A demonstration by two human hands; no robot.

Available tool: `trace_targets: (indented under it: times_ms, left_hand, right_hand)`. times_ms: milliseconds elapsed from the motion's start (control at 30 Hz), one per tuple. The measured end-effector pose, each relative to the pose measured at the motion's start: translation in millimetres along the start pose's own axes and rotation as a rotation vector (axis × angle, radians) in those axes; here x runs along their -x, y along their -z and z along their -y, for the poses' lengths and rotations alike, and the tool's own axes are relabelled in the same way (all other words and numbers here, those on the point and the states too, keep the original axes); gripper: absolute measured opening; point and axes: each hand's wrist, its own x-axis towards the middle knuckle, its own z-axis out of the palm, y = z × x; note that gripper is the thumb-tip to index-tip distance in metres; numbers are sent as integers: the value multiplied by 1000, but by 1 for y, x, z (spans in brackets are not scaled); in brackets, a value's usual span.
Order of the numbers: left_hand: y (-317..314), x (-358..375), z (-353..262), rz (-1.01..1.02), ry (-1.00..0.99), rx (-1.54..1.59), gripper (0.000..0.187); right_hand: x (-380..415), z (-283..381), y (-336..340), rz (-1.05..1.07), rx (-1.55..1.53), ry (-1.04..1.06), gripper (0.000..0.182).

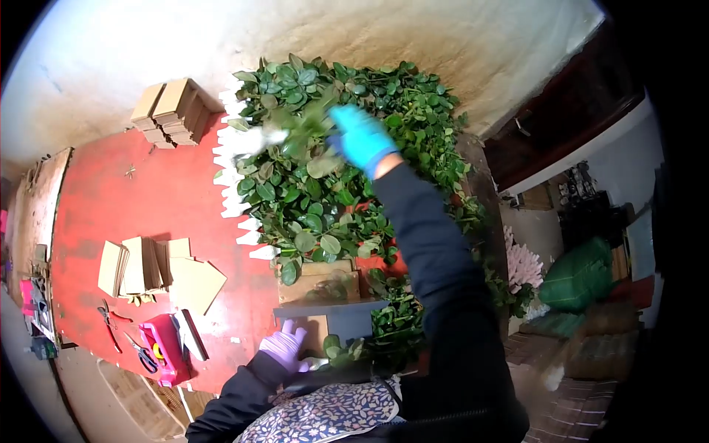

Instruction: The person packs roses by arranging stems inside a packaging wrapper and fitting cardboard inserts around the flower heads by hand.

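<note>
My right hand (pixel 360 139), in a blue glove, is stretched out over the big pile of green leafy stems (pixel 295 192). Its fingers are closed on a leafy bunch (pixel 303 125), blurred by motion, with a white wrapped base (pixel 258 140) pointing left. My left hand (pixel 284 347), in a purple glove, rests at the near edge with its fingers apart on a brown cardboard piece (pixel 316 332). That piece lies on a dark grey sheet (pixel 351 321). White bases of other bunches line the pile's left side.
Cardboard stacks (pixel 173 111) stand at the back left of the red table (pixel 148 192); more cardboard pieces (pixel 140 266) lie nearer. Pliers (pixel 112 325), scissors (pixel 142 353) and a pink tape dispenser (pixel 168 354) are at the front left. A green sack (pixel 580 277) sits right.
</note>
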Motion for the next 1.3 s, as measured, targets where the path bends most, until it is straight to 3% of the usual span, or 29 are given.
trace_targets:
  times_ms: [33,100,233,333,433,467,500,567,600,667,700,733,800,833,933,1000,1133,1300]
  left_hand:
    - [-1,-1,1,2,-4,-2,73]
    - [-1,0,-1,-7,3,-5,72]
    - [-1,3,2,-38,-3,25,69]
    - [-5,5,3,-70,-22,57,66]
    - [5,6,-2,-46,-8,63,63]
    - [6,6,-2,-56,-3,78,63]
    - [6,7,-1,-53,-6,72,63]
    - [9,8,-3,-36,-2,60,63]
    - [9,7,-3,-32,-2,68,63]
    - [9,8,-3,-39,-9,82,63]
    - [5,8,-1,-63,-19,83,63]
    - [3,6,0,-65,-18,84,63]
    - [1,7,0,-71,-18,96,64]
    - [1,8,0,-76,-5,101,64]
    - [1,8,1,-76,-7,109,65]
    - [1,7,1,-67,-20,117,64]
    - [-5,7,5,-83,-10,134,69]
    - [-10,8,6,-155,-62,130,68]
  right_hand:
    - [-14,15,-12,308,-2,-79,45]
    - [-15,29,-63,413,230,-44,55]
    - [-13,35,-110,426,406,-83,56]
    - [-6,23,-101,430,407,18,34]
    - [3,8,-63,292,347,70,26]
    - [6,9,-38,154,332,74,23]
    - [6,1,-20,145,347,9,32]
    - [13,-22,3,-67,169,-35,51]
    - [12,-11,24,-51,-21,-179,50]
    - [13,-28,23,-260,-132,46,50]
    - [11,-35,22,-83,-171,27,54]
    - [12,-23,20,-20,-334,-225,59]
    - [12,-52,-29,105,-252,-210,59]
    - [10,-11,-14,251,34,-281,54]
    - [21,2,-69,429,40,-73,61]
    - [20,39,-64,607,49,-94,67]
    - [41,33,-103,563,21,62,74]
    - [37,42,-99,813,179,66,75]
